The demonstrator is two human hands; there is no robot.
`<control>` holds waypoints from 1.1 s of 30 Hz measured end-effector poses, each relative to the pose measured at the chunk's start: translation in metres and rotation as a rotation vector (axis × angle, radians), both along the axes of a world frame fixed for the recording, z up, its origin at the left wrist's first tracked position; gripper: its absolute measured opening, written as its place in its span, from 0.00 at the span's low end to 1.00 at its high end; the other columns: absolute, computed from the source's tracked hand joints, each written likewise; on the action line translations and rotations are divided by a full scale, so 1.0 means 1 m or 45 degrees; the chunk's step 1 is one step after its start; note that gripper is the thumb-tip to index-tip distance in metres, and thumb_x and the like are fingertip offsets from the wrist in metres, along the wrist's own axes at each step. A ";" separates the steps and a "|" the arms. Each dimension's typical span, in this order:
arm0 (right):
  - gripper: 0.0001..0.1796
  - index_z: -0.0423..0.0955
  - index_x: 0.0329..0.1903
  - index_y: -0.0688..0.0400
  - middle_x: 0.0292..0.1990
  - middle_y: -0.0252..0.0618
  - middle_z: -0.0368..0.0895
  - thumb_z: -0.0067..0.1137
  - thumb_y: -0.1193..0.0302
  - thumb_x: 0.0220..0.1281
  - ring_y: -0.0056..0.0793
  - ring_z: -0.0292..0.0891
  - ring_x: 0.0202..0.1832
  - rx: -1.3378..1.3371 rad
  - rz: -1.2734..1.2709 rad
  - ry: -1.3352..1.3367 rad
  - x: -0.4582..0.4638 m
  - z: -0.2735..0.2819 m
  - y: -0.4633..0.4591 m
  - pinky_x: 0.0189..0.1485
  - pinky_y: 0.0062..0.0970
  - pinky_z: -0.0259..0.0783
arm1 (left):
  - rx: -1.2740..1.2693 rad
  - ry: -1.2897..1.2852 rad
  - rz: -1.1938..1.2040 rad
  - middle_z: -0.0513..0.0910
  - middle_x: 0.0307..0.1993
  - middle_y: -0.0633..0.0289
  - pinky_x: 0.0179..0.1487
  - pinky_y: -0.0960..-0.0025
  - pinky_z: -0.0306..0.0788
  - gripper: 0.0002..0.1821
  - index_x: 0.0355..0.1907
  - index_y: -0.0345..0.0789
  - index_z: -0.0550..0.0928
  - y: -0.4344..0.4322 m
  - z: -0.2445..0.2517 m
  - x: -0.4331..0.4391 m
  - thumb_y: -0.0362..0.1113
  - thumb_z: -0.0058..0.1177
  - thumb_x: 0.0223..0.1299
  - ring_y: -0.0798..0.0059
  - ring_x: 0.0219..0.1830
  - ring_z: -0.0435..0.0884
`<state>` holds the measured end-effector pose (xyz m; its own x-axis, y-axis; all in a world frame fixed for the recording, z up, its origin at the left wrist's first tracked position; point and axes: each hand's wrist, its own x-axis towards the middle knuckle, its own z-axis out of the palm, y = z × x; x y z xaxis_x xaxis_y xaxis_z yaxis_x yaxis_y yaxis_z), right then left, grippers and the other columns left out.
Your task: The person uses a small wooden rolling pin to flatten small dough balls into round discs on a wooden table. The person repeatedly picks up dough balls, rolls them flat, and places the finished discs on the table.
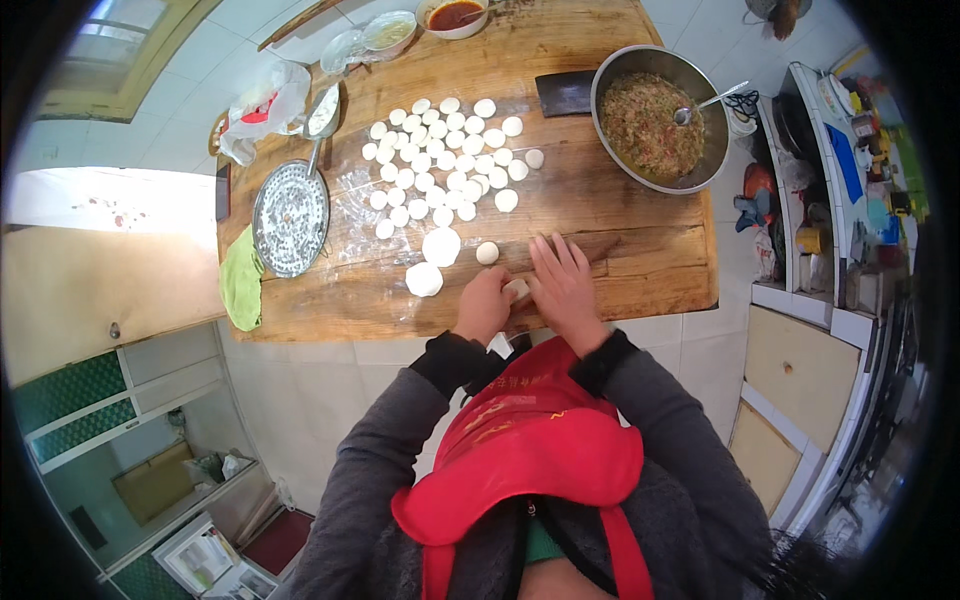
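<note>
My left hand (481,301) pinches the edge of a small dough piece (517,289) near the front edge of the wooden table. Beside it, my right hand (564,289) lies palm down with its fingers stretched forward; whatever is under that palm is hidden. Just beyond my left hand sits a single dough disc (487,253). Two wider, thin dough wrappers, one farther off (441,247) and one nearer (424,279), lie to its left. Several small dough discs (435,161) are spread over the floured middle of the table.
A metal bowl of minced filling (652,124) with a spoon stands at the back right, beside a dark flat board (564,94). To the left are a round perforated metal tray (291,217), a scoop of flour (324,111) and a green cloth (241,281). A bowl of red sauce (456,15) is at the far edge.
</note>
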<state>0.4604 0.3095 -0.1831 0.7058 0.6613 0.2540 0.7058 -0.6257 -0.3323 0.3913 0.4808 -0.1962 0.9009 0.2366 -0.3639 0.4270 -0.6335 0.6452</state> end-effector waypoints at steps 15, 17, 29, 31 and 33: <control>0.34 0.70 0.73 0.61 0.76 0.40 0.68 0.61 0.62 0.66 0.44 0.59 0.79 -0.092 -0.012 0.091 -0.016 -0.014 0.007 0.80 0.48 0.56 | 0.047 -0.186 0.035 0.87 0.38 0.46 0.48 0.49 0.78 0.09 0.43 0.33 0.83 0.004 0.000 -0.015 0.37 0.58 0.67 0.40 0.44 0.84; 0.34 0.70 0.73 0.61 0.77 0.41 0.67 0.60 0.62 0.67 0.45 0.57 0.79 -0.246 0.045 0.245 -0.019 -0.012 0.001 0.80 0.48 0.55 | -0.041 -0.064 0.115 0.86 0.40 0.45 0.49 0.48 0.77 0.09 0.43 0.33 0.83 0.006 -0.002 -0.018 0.36 0.58 0.67 0.40 0.46 0.84; 0.33 0.70 0.74 0.61 0.76 0.42 0.68 0.59 0.62 0.69 0.45 0.59 0.79 -0.095 0.049 0.082 -0.026 -0.013 0.008 0.80 0.49 0.54 | -0.093 0.108 0.361 0.87 0.37 0.48 0.48 0.47 0.77 0.09 0.44 0.33 0.83 0.013 0.002 -0.024 0.35 0.60 0.68 0.42 0.44 0.85; 0.34 0.69 0.74 0.62 0.76 0.41 0.68 0.60 0.62 0.68 0.46 0.59 0.79 -0.043 0.043 0.034 -0.025 -0.014 0.012 0.80 0.50 0.55 | -0.063 -0.006 0.255 0.86 0.37 0.47 0.48 0.47 0.77 0.10 0.45 0.32 0.83 0.012 0.001 -0.029 0.36 0.60 0.68 0.40 0.44 0.84; 0.34 0.69 0.74 0.61 0.77 0.41 0.67 0.60 0.62 0.68 0.44 0.59 0.79 -0.078 0.022 0.132 -0.019 -0.015 0.022 0.80 0.50 0.55 | 0.016 -0.150 0.092 0.86 0.38 0.47 0.49 0.48 0.77 0.10 0.44 0.32 0.83 0.011 -0.002 -0.028 0.36 0.61 0.68 0.41 0.45 0.84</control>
